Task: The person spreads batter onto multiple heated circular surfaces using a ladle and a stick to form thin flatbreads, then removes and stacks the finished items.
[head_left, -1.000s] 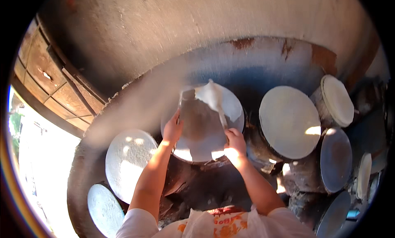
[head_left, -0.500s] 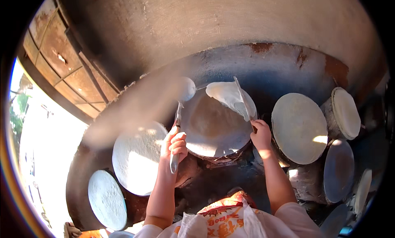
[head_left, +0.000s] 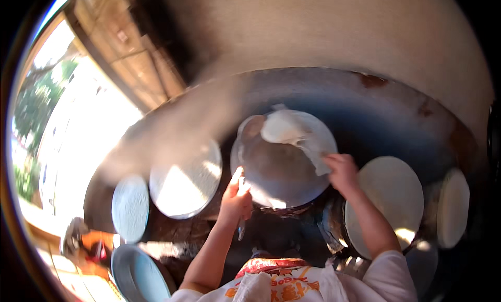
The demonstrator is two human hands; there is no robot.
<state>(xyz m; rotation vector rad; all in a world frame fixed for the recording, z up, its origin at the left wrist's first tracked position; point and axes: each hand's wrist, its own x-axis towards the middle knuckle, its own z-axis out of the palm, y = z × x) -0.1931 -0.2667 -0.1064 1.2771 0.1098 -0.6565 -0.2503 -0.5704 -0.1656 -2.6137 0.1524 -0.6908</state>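
A large round plate-like surface [head_left: 282, 171], pale at its rim and brownish in the middle, lies in front of me. My left hand [head_left: 236, 200] is closed round the grey handle [head_left: 241, 226] of a ladle-like tool at the near left of this surface; motion blurs its far end. My right hand [head_left: 342, 171], at the right rim, is closed on a flat scraper [head_left: 317, 158]. White, wet-looking paste [head_left: 284, 127] stretches from the scraper toward the far side of the round surface. The right hand's fingers are partly hidden.
Pale round discs stand left [head_left: 185, 182], far left [head_left: 130, 208], right [head_left: 386, 203] and far right [head_left: 453, 208]. A blue-grey basin [head_left: 140, 276] is at the lower left. A dark curved wall [head_left: 323, 88] rises behind. Haze blurs the left.
The view has shifted, and the surroundings sit differently in the picture. My left hand is lower and nearer to me. My right arm reaches further inward, and the scraper's paste lies farther across the surface.
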